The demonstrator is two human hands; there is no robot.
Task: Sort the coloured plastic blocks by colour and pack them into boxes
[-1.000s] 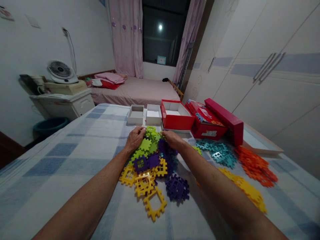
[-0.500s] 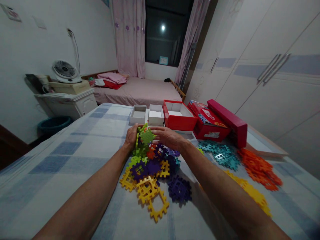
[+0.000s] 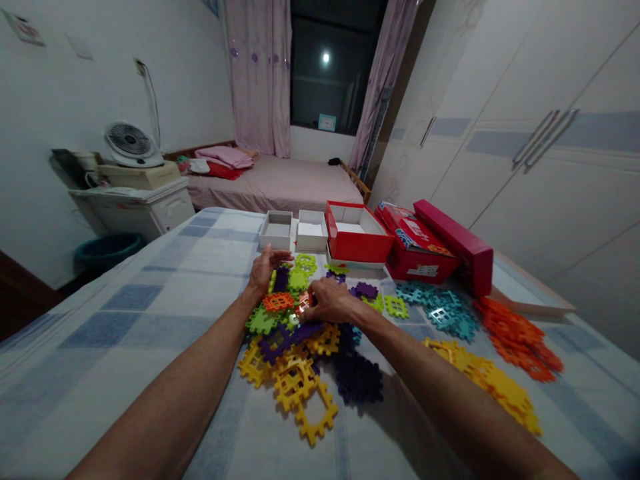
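Note:
A mixed pile of interlocking plastic building pieces lies between my hands: green pieces [image 3: 299, 279], purple pieces [image 3: 275, 343] and yellow pieces [image 3: 294, 380]. My left hand [image 3: 262, 272] rests along the pile's far left edge, its fingers stretched out beside the green pieces and holding nothing. In the middle of the pile, the thumb and fingers of my right hand [image 3: 331, 300] close on an orange building piece [image 3: 303, 303], partly hidden by the fingers. Another orange piece lies flat just left of it.
To the right lie sorted heaps of teal pieces [image 3: 445, 310], orange pieces [image 3: 520, 340] and yellow pieces [image 3: 493, 380]. Along the back stand two small white boxes [image 3: 277, 230], an open red box [image 3: 360, 247], a red carton [image 3: 423, 263] and a long red box [image 3: 455, 243].
The green pieces between my hands have dropped and spread on the pile. My right hand has come down and toward me, closing on an orange piece. My left hand's fingers have lifted free.

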